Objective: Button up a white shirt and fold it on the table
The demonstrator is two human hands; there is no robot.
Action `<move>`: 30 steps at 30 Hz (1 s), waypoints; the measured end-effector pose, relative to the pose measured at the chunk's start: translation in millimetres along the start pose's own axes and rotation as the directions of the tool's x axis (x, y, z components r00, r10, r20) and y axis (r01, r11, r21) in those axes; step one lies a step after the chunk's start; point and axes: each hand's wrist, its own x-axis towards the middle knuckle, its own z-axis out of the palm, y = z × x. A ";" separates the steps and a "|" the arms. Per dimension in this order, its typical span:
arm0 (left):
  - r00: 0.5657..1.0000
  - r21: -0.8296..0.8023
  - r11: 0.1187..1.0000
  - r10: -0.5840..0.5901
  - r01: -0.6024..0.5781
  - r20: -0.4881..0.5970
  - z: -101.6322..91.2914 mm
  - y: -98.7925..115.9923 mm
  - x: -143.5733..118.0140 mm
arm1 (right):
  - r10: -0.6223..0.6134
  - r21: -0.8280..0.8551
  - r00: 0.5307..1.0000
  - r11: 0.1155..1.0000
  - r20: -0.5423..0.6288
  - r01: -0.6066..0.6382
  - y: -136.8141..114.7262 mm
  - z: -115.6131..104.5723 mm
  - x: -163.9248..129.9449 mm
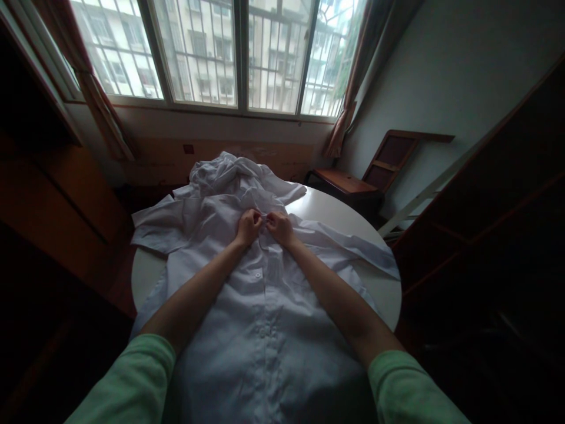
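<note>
One white shirt covers much of the table near a chair.

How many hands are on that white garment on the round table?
2. The left hand is at the front opening of the white garment, on its left side; the right hand is close beside it. No other hand shows.

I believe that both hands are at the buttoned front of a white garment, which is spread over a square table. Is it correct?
Not quite: in the head view, the table is round, not square. The left hand and right hand are indeed at the buttoned front of the white garment.
</note>
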 end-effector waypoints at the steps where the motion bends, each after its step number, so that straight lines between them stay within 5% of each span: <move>1: 0.999 -0.003 0.999 0.034 -0.034 -0.006 -0.8 1.7 -1.5 | 0.036 0.054 0.999 0.998 0.002 -0.036 0.0 0.9 1.0; 6: 0.988 -0.005 0.991 0.131 -0.132 -0.081 -3.2 6.4 -6.6 | 0.215 0.395 0.977 0.898 -0.003 -0.196 -1.8 1.4 5.8; 10: 0.989 -0.081 0.988 0.125 -0.131 -0.074 -0.9 3.7 -5.4 | 0.247 0.494 0.969 0.843 -0.006 -0.212 -2.8 -2.6 5.2; 15: 0.991 -0.176 0.976 0.122 -0.129 -0.046 0.4 2.7 -4.4 | 0.157 0.453 0.987 0.879 0.026 -0.151 -4.5 -6.4 2.0; 21: 1.000 -0.310 0.950 -0.020 0.017 -0.007 -2.2 1.7 0.1 | 0.144 0.325 0.990 0.936 0.006 -0.138 -7.8 -6.7 -1.5; 26: 0.990 -0.415 0.910 0.073 -0.016 0.120 -3.8 -9.8 5.8 | 0.134 0.247 0.991 0.959 0.031 -0.137 -5.6 -3.7 -2.6; 30: 0.991 -0.446 0.895 0.082 -0.025 0.109 -3.5 -15.0 5.3 | 0.083 0.222 0.996 0.971 0.026 -0.087 -3.9 -1.2 -3.0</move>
